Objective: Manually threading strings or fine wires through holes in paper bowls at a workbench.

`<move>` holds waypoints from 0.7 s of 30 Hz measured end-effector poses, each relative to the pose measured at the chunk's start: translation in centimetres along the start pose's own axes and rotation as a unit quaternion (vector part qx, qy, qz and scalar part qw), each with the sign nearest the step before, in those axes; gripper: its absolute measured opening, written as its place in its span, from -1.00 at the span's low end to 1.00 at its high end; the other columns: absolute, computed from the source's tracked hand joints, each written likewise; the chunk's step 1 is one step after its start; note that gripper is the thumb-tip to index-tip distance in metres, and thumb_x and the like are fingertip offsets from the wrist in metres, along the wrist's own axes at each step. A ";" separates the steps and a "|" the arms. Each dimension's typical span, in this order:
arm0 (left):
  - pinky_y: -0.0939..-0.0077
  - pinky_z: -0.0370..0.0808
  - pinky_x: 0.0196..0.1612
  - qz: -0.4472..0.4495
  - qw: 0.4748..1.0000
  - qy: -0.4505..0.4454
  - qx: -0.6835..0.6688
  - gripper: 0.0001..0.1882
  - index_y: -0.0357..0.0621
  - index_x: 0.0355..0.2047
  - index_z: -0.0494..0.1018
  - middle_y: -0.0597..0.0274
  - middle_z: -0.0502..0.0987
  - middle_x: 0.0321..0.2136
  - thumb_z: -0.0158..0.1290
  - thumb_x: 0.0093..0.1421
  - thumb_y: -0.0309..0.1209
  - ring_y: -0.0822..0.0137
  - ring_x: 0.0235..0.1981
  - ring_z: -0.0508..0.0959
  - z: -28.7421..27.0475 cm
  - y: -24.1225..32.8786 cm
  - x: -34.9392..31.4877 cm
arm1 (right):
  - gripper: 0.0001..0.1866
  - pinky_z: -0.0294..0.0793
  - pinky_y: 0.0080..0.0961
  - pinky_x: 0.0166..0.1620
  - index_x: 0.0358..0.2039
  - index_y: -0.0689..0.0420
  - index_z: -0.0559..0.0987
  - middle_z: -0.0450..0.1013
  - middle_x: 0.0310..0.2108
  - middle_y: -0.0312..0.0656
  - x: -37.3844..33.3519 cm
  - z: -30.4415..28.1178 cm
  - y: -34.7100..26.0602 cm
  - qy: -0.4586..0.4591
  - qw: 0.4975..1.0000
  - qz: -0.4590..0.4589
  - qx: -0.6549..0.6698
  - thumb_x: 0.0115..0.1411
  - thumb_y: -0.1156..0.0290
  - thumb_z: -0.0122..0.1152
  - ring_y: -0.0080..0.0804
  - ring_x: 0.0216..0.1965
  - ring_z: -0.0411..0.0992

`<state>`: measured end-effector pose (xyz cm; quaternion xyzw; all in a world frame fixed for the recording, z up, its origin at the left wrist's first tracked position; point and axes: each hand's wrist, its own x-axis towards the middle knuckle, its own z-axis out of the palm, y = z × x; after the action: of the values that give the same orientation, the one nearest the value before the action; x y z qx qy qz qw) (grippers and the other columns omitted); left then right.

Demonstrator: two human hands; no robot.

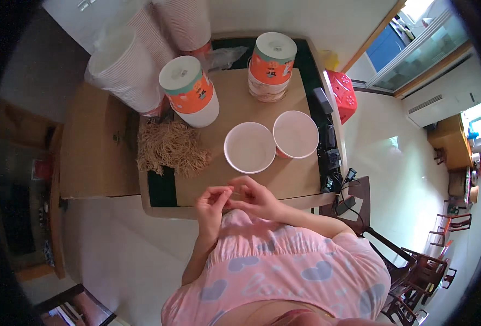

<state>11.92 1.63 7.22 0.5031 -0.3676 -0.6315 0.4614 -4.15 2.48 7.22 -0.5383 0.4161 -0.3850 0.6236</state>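
Close to my body, at the table's near edge, my left hand (212,205) and my right hand (255,199) meet with bent fingers. My left thumb and fingertips are pinched together, and my right fingers curl toward them. Something thin and pale may run between the fingertips, too fine to make out. Just beyond the hands, two white paper buckets stand with their mouths up: the left bucket (249,148) and the right bucket (296,135), side by side. A heap of tan strings (172,149) lies to the left.
Stacked buckets with orange bands and lids stand behind, one stack (190,92) left, another (272,68) right. Plastic-wrapped bucket stacks (126,68) fill the far left beside a cardboard box (96,146). Black adapters and cables (333,160) line the right edge; a red stool (342,95) stands beyond.
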 end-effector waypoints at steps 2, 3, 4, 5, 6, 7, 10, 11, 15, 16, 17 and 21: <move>0.76 0.40 -0.50 -0.013 1.000 -0.012 -0.022 -0.98 -0.19 -0.42 0.46 0.29 0.53 -0.48 0.08 0.12 -0.54 0.60 -0.57 0.43 -0.8 -1.2 0.4 | -0.67 0.29 -0.74 -0.40 -0.06 0.18 0.34 0.33 -0.47 -0.40 -0.4 0.3 2.3 0.046 0.998 -0.018 0.025 0.16 0.50 0.14 -0.74 -0.45 0.25; 0.73 0.37 -0.51 -0.025 0.999 -0.043 -0.004 -0.96 -0.19 -0.46 0.44 0.32 0.50 -0.51 0.07 0.12 -0.54 0.60 -0.58 0.41 -0.9 -1.2 0.6 | -0.75 0.24 -0.75 -0.46 -0.14 0.19 0.40 0.31 -0.52 -0.42 -0.6 0.3 3.5 0.092 0.994 -0.036 0.052 0.16 0.49 0.14 -0.76 -0.51 0.20; 0.70 0.34 -0.52 -0.037 0.997 -0.071 0.013 -0.92 -0.19 -0.50 0.41 0.34 0.46 -0.53 0.06 0.13 -0.54 0.59 -0.59 0.38 -1.1 -1.3 0.7 | -0.88 0.17 -0.76 -0.50 -0.30 0.21 0.45 0.32 -0.53 -0.42 -0.8 -0.1 3.0 0.114 0.993 -0.017 -0.019 0.16 0.49 0.16 -0.79 -0.54 0.16; 0.70 0.34 -0.52 -0.039 0.997 -0.066 0.010 -0.92 -0.19 -0.50 0.41 0.34 0.46 -0.53 0.06 0.13 -0.54 0.59 -0.59 0.38 -1.0 -1.3 0.8 | -0.88 0.17 -0.76 -0.50 -0.30 0.21 0.45 0.32 -0.53 -0.42 -0.8 -0.1 2.5 0.108 0.994 -0.014 -0.020 0.16 0.49 0.16 -0.79 -0.54 0.16; 0.73 0.32 -0.55 -0.026 0.998 -0.057 0.030 -0.86 -0.18 -0.54 0.39 0.37 0.45 -0.58 0.03 0.16 -0.49 0.61 -0.62 0.37 -0.7 -1.1 1.0 | -0.91 0.18 -0.76 -0.50 -0.34 0.21 0.46 0.32 -0.55 -0.42 -0.8 -0.2 2.0 0.110 0.994 0.014 -0.017 0.15 0.50 0.15 -0.79 -0.54 0.17; 0.75 0.29 -0.59 -0.014 0.997 -0.052 0.053 -0.79 -0.16 -0.59 0.38 0.40 0.43 -0.64 0.01 0.20 -0.44 0.63 -0.66 0.36 -0.4 -0.9 1.2 | -0.93 0.19 -0.77 -0.50 -0.38 0.21 0.46 0.32 -0.56 -0.43 -0.8 -0.3 1.8 0.116 0.992 0.041 -0.014 0.15 0.50 0.15 -0.79 -0.54 0.18; 0.74 0.23 -0.62 -0.031 0.997 -0.060 0.046 -0.63 -0.16 -0.60 0.37 0.42 0.37 -0.72 -0.14 0.29 -0.24 0.63 -0.69 0.32 -0.3 -2.1 2.0 | -0.95 0.17 -0.78 -0.50 -0.39 0.22 0.48 0.31 -0.59 -0.43 -0.9 -1.4 3.0 0.162 0.987 0.024 -0.008 0.15 0.53 0.14 -0.78 -0.55 0.18; 0.74 0.23 -0.62 -0.029 0.997 -0.056 0.043 -0.63 -0.16 -0.60 0.37 0.42 0.37 -0.72 -0.14 0.29 -0.24 0.63 -0.69 0.32 0.2 -2.3 2.2 | -0.95 0.17 -0.78 -0.50 -0.39 0.22 0.48 0.31 -0.59 -0.43 -1.1 -1.9 3.0 0.157 0.987 0.024 -0.010 0.15 0.53 0.14 -0.78 -0.55 0.18; 0.72 0.16 -0.66 -0.123 0.983 -0.132 0.037 -0.52 -0.13 -0.63 0.34 0.41 0.30 -0.78 -0.27 0.33 -0.10 0.59 -0.74 0.27 3.8 -3.1 1.9 | -0.95 0.13 -0.77 -0.54 -0.38 0.22 0.49 0.29 -0.61 -0.43 -2.1 -4.5 2.0 0.170 0.984 -0.015 -0.044 0.12 0.55 0.16 -0.78 -0.58 0.16; 0.71 0.16 -0.66 -0.194 0.970 -0.146 -0.021 -0.54 -0.09 -0.64 0.32 0.41 0.29 -0.78 -0.25 0.32 -0.11 0.58 -0.75 0.26 5.0 -3.3 1.8 | -0.94 0.11 -0.76 -0.56 -0.39 0.22 0.49 0.30 -0.62 -0.43 -2.6 -5.2 1.9 0.170 0.981 -0.029 -0.090 0.11 0.55 0.18 -0.78 -0.60 0.15; 0.71 0.16 -0.66 -0.194 0.970 -0.145 -0.021 -0.54 -0.09 -0.64 0.32 0.41 0.29 -0.78 -0.25 0.32 -0.11 0.58 -0.75 0.26 6.0 -3.6 1.9 | -0.94 0.11 -0.76 -0.56 -0.39 0.22 0.49 0.30 -0.62 -0.43 -2.8 -5.9 2.2 0.169 0.981 -0.030 -0.089 0.11 0.55 0.18 -0.78 -0.60 0.15; 0.70 0.12 -0.71 -0.184 0.965 -0.163 -0.095 -0.61 -0.08 -0.63 0.27 0.41 0.22 -0.76 -0.19 0.30 -0.17 0.57 -0.78 0.19 9.0 -5.7 2.5 | -0.92 0.06 -0.74 -0.61 -0.38 0.23 0.50 0.27 -0.66 -0.43 -3.7 -8.6 3.0 0.176 0.975 -0.076 -0.114 0.09 0.55 0.19 -0.77 -0.64 0.09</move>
<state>1.78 0.97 3.22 0.4061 -0.2768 -0.8111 0.3171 -13.40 3.25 3.99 -0.5601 0.5178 -0.4701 0.4441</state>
